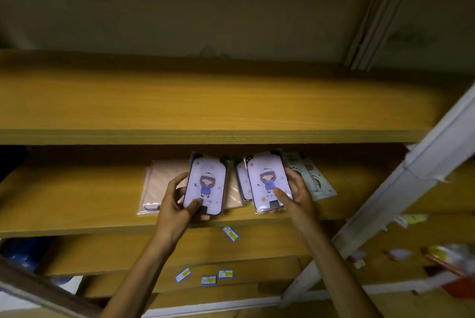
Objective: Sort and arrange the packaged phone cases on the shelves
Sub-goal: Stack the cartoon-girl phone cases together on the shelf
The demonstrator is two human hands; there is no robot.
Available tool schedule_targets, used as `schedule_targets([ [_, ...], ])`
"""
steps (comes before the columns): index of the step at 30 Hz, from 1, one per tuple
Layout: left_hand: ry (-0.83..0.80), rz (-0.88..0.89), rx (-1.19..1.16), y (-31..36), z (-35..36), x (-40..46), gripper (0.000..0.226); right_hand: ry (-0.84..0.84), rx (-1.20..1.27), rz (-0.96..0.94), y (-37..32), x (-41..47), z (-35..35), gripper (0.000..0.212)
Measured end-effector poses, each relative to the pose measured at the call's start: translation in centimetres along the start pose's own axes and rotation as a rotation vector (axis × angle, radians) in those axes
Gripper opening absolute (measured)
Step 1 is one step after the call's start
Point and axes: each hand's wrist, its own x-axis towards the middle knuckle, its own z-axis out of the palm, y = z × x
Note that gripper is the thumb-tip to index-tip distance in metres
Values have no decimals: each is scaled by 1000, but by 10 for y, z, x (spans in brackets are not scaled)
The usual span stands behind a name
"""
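Two matching lilac phone cases with a cartoon child in a purple coat are held over the middle wooden shelf. My left hand grips the left lilac case, thumb on its lower face. My right hand grips the right lilac case, which is in a clear sleeve. Beneath them on the shelf lie pink packaged cases, another lilac case between the two held ones, and white paw-print packaged cases at the right.
The upper shelf board overhangs the middle shelf closely. Small blue-and-yellow labels are stuck on the lower shelf fronts. A white slanted frame post stands at the right, with blurred packets beyond it. A blue object sits at lower left.
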Motion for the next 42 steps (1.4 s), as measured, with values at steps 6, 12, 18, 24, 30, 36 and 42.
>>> schedule_targets([
  [6,-217,62,24,0,77,-27,66,143,-17,-88,-16,-63,-86,58],
  [12,-373,55,15,-7,167,-77,67,297,-113,-173,-24,-137,-177,54],
  [18,-469,33,28,-21,243,-142,68,431,-171,-238,-23,-207,-274,52],
  [24,-539,6,24,-38,323,-190,66,564,-55,-189,-8,-247,-367,51],
  [30,-563,-37,26,-54,395,-185,65,573,177,-94,2,-236,-437,48],
  [36,-543,-9,2,-75,469,-146,64,583,98,-89,-2,-173,-492,51],
  [42,-419,-23,67,-84,528,-87,65,486,29,-77,-8,-76,-547,56],
])
